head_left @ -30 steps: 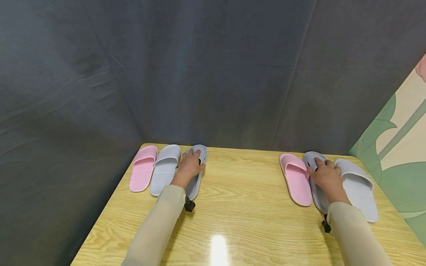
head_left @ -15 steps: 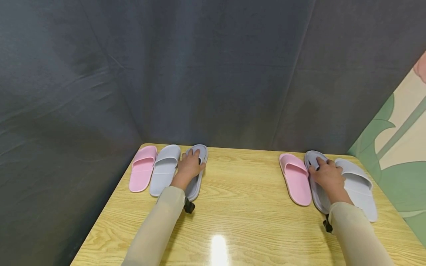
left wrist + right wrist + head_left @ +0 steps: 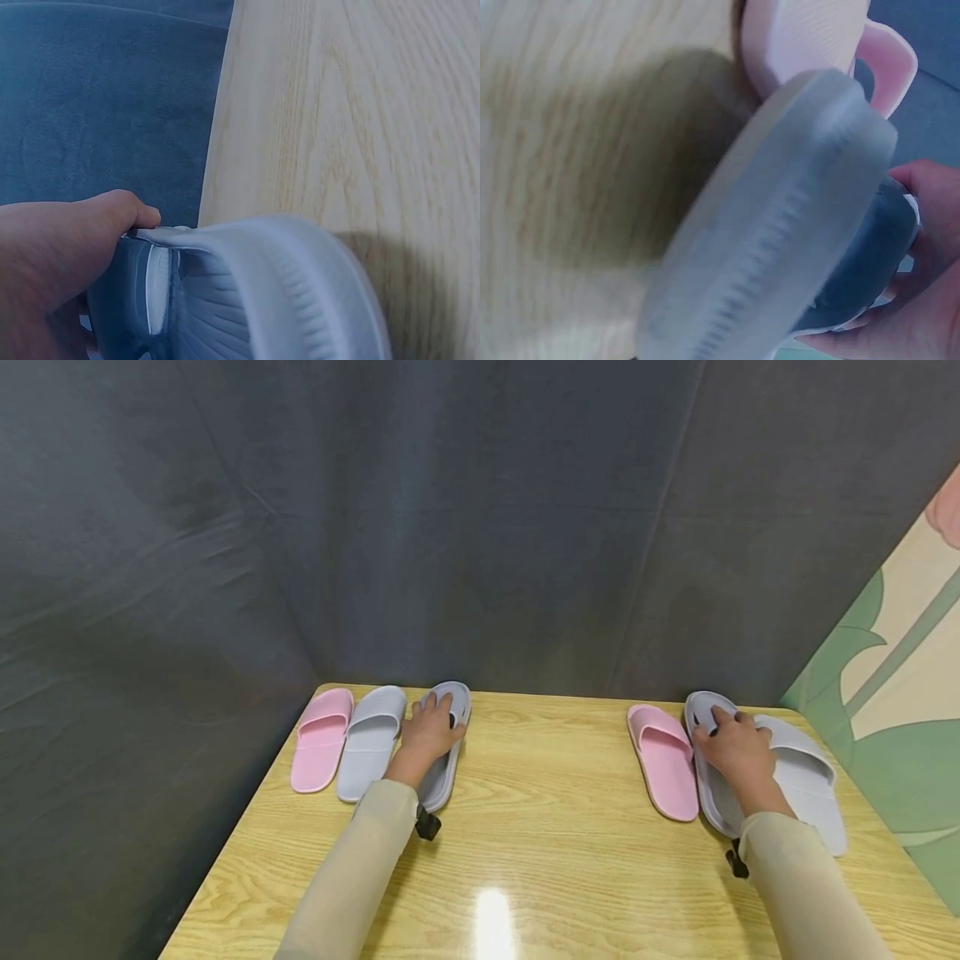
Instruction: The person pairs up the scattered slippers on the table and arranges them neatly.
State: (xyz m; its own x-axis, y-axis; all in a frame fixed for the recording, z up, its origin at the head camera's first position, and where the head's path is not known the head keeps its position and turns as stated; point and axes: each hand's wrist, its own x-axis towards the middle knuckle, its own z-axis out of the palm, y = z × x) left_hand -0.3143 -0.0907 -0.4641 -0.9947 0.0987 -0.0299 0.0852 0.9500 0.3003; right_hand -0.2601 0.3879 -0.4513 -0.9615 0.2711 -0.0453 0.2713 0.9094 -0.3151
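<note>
My left hand (image 3: 427, 732) grips the upper of a grey slipper (image 3: 437, 789), third from the left on the table. In the left wrist view, the thumb (image 3: 135, 214) presses on the edge of that slipper's strap, the other fingers largely hidden below. At the right, my right hand (image 3: 738, 752) grips the upper of the matching grey slipper (image 3: 712, 793), between a pink slipper (image 3: 666, 768) and a light grey slipper (image 3: 810, 797). In the right wrist view, this grey slipper (image 3: 772, 225) looks raised at a slant above its shadow.
Left of my left hand lie a light grey slipper (image 3: 367, 756) and a pink slipper (image 3: 322, 747). The wooden table (image 3: 555, 793) meets a dark cloth (image 3: 480, 527) along its back and left edges. A painted wall panel (image 3: 915, 693) stands at the right.
Both grey slippers have shifted slightly, their toe ends higher in the head view, with the hands still on them. The other slippers have stayed in place.
</note>
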